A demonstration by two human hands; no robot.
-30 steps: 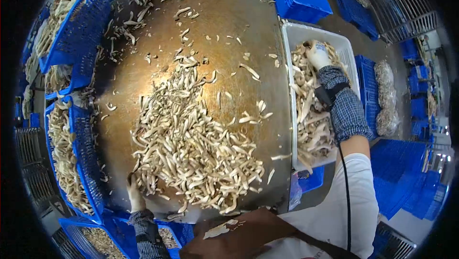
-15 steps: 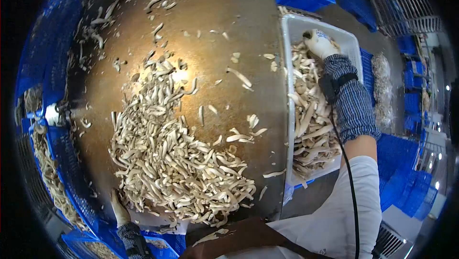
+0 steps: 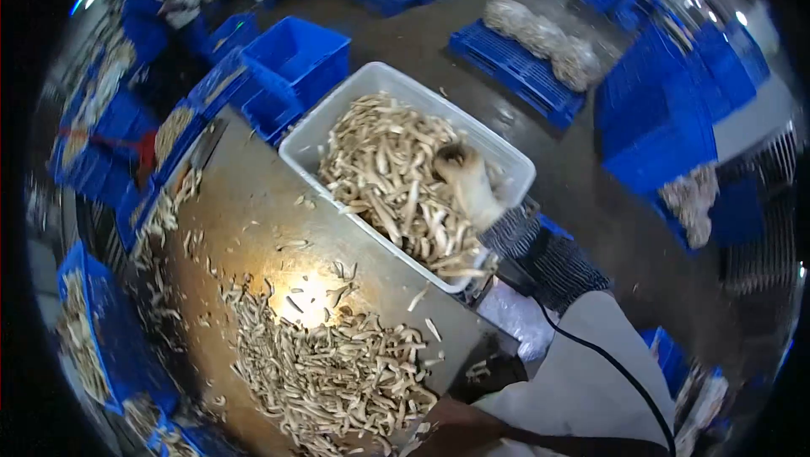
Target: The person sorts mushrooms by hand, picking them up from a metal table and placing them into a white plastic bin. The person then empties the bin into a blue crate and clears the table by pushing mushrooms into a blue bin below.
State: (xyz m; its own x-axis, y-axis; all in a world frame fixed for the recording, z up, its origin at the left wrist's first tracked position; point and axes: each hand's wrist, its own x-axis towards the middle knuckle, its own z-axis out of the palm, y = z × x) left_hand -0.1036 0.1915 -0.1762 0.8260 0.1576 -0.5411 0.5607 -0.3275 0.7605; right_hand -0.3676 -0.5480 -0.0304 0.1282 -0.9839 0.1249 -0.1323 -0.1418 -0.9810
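Observation:
My right hand [image 3: 471, 189], in a whitish glove with dark-stained fingertips, reaches over the long pale mushrooms [image 3: 392, 166] heaped in the white plastic tub [image 3: 371, 227]. It touches the heap near the tub's right end. Its fingers are blurred, so I cannot make out whether they grip a mushroom. A striped sleeve covers the forearm, with a black cable running past it. On the metal table [image 3: 221, 225] lies a large pile of smaller mushroom pieces [image 3: 337, 373]. My left hand is out of view.
Blue crates [image 3: 295, 48] stand beyond the tub. A blue pallet [image 3: 515, 69] with filled bags lies on the floor, and stacked blue crates [image 3: 658, 119] rise at the right. Blue baskets [image 3: 118, 330] line the table's left side. A person in blue [image 3: 143, 22] is at the upper left.
The view has swung to the right, bringing the tub to the middle. My right hand has shifted within the tub to its right end. My left hand has left the view.

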